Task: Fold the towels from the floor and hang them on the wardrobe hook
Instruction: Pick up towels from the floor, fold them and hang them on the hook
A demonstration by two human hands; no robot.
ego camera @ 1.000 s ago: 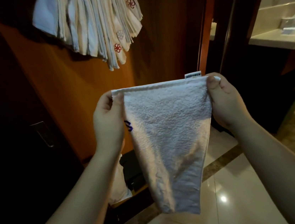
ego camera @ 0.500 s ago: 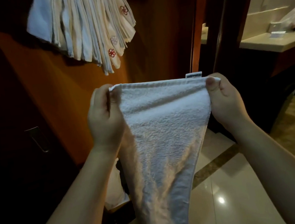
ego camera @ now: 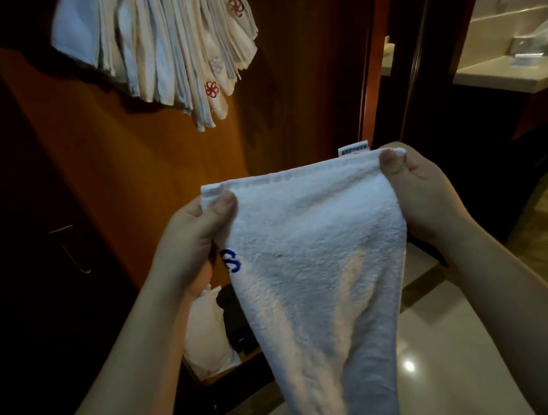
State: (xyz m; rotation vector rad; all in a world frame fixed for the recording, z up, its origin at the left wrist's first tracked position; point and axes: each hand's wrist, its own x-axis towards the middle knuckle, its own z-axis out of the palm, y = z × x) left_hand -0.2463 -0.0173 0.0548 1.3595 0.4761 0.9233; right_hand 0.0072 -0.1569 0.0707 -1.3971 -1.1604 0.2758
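Lowered slightly, white towel (ego camera: 316, 254) shows blue embroidery, left hand (ego camera: 197, 237) and right hand (ego camera: 425, 188) pinching its corners.

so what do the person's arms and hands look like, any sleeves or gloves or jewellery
Both arms are bare up to the frame's edge: no sleeves show. The left hand and the right hand wear no gloves, and no rings, watch or bracelets show on the parts in view. The nails that show are short and unpainted.
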